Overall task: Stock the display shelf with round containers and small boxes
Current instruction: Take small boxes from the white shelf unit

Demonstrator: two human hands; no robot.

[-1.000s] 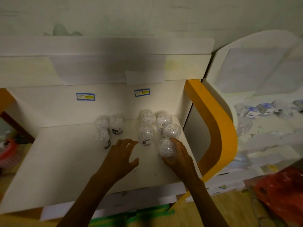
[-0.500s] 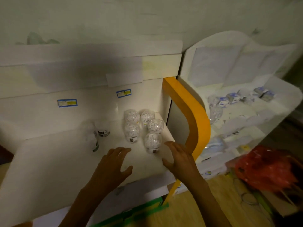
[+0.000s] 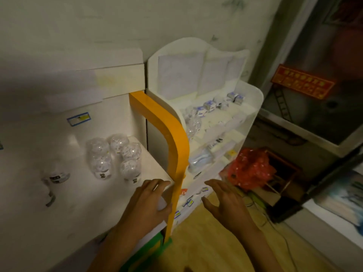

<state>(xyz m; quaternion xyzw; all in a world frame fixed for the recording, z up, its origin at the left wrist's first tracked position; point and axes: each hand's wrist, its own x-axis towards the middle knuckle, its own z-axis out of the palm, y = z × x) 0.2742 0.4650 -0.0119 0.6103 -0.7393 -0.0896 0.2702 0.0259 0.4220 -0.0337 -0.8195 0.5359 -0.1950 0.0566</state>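
Several clear round containers with white filling stand clustered near the right end of the white display shelf. Two more blurred containers sit further left. My left hand hovers open over the shelf's front right corner, beside the orange side panel, and holds nothing. My right hand is open and empty, off the shelf to the right, above the wooden floor. A second white tiered shelf to the right holds small boxes and more round containers.
A red plastic bag lies on the floor to the right of the tiered shelf, with a dark crate behind it. A dark glass cabinet with a red sign stands at the far right. Green base trim runs under the display shelf.
My right hand has let go of the front round container and moved right, off the shelf. My left hand slid right to the shelf's corner. The view has swung right.
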